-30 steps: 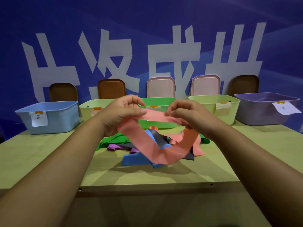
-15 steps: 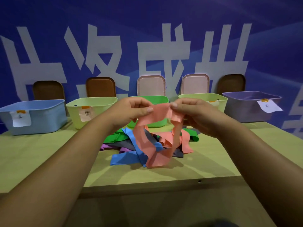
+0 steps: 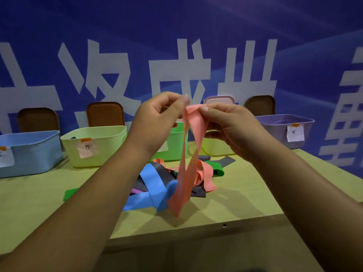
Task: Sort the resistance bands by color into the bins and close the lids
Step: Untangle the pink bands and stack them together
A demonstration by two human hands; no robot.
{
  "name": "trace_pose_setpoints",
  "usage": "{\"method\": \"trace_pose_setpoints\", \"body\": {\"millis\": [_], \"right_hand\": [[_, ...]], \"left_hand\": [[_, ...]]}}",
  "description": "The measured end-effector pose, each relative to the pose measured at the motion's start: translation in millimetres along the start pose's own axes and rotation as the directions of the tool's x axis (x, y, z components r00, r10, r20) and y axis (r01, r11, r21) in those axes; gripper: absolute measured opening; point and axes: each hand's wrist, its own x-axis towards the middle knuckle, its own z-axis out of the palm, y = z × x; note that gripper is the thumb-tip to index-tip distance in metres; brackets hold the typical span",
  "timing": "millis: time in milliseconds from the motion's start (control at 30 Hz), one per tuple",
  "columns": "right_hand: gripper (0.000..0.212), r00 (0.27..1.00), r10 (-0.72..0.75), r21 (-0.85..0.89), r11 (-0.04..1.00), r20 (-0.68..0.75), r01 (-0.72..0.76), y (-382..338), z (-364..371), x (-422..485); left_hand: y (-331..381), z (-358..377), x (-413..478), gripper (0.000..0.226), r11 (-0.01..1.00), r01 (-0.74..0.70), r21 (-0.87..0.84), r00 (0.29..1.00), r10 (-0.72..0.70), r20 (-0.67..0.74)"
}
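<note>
1. The band (image 3: 187,154) is a thin, matte salmon strip of stretchy rubber. It hangs as a long, narrow loop with one twist partway down, its bottom fold in front of the pile (image 3: 157,181).
2. The left hand (image 3: 157,118) pinches the band's top between thumb and forefinger, the other fingers curled. The right hand (image 3: 231,128) pinches the same top edge from the 3 o'clock side, and the fingertips nearly meet.
3. The pile is a tangle of flat blue, grey, green, purple and salmon strips on the smooth wooden table (image 3: 245,193).
4. Five open, round-cornered plastic tubs with paper labels stand beyond the pile: blue bin (image 3: 35,154) at 10 o'clock, pale bin (image 3: 102,146) at 11, green bin (image 3: 174,146) at 12, yellow bin (image 3: 214,150) at 1, purple bin (image 3: 275,130) at 2.
5. Rounded lids (image 3: 105,114) lean upright against the wall (image 3: 196,26) behind them.
6. A second ago the band sagged in a wide U between hands held apart. Now the hands are higher and close together, and the loop hangs narrow.
</note>
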Motion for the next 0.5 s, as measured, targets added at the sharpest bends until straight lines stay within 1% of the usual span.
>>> {"method": "trace_pose_setpoints", "body": {"millis": [133, 300, 500], "right_hand": [[0.024, 0.996, -0.06, -0.07, 0.996, -0.073, 0.055, -1, -1, -4], [0.025, 0.985, -0.115, -0.122, 0.988, -0.126, 0.1, -5, 2, -7], [0.019, 0.964, -0.198, -0.197, 0.967, -0.179, 0.162, -12, 5, -8]], "left_hand": [[4, 1, -1, 0.017, 0.997, -0.021, 0.069, 0.997, 0.016, 0.071], [7, 3, 0, 0.012, 0.99, -0.025, 0.14, 0.997, 0.015, 0.074], [18, 2, 3, 0.006, 0.995, -0.004, 0.102, 0.998, -0.001, 0.055]]}}
